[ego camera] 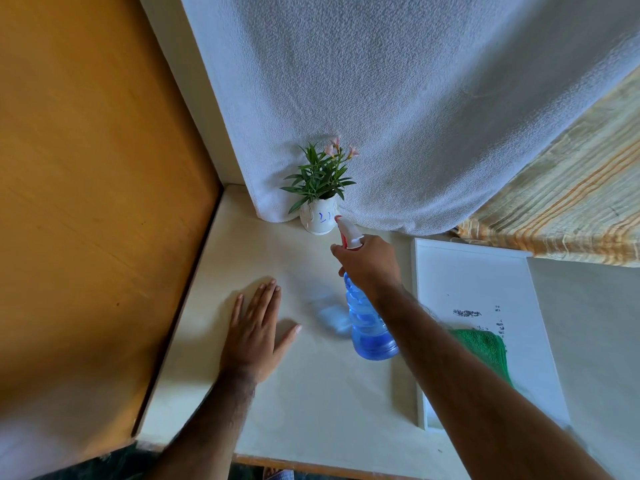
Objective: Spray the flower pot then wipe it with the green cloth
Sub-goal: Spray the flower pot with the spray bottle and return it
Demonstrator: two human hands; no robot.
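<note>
The pot stands at the far edge of the tabletop. The right hand grips the spray bottle, its nozzle pointing far-left, almost touching the pot. The left hand lies spread flat, nearer. The cloth waits right.

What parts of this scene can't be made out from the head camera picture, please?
- Green cloth: the right forearm covers its near-left part, so its full shape is hidden.
- Spray bottle: the right hand wraps the trigger and neck, so any squeeze cannot be judged.
- Flower pot: the blue marking is too small to read, and the nozzle overlaps its right edge.
- Any mist or wetness on the pot: too fine to see.
- White tray: its dark print is unreadable.
</note>
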